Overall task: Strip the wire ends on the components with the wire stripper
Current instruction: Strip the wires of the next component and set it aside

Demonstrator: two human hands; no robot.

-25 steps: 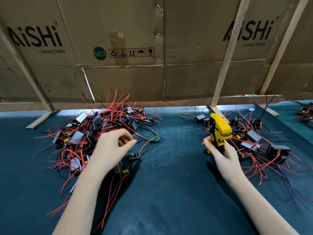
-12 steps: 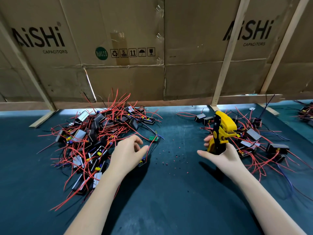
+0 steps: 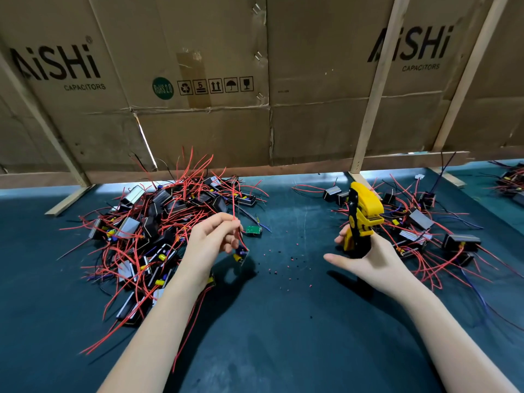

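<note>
My left hand [image 3: 208, 246] pinches a red wire of a small component [image 3: 241, 254], which hangs just above the dark mat with the wire end pointing up. Behind and left of it lies a large pile of components [image 3: 158, 222], black and silver blocks tangled in red wires. My right hand [image 3: 368, 259] holds the yellow and black wire stripper [image 3: 361, 215] upright by its handles, thumb stretched out to the left. A second pile of components [image 3: 425, 231] lies just right of the stripper.
A small green circuit board [image 3: 253, 230] lies beside the left pile. Tiny red and black insulation bits [image 3: 286, 265] dot the dark green mat [image 3: 283, 336] between my hands. A cardboard wall [image 3: 255, 95] on wooden struts closes the back. More components [image 3: 510, 182] sit far right.
My left hand came off the left pile and lifted one component by its red wire. My right hand kept the stripper upright, shifting slightly and spreading its thumb.
</note>
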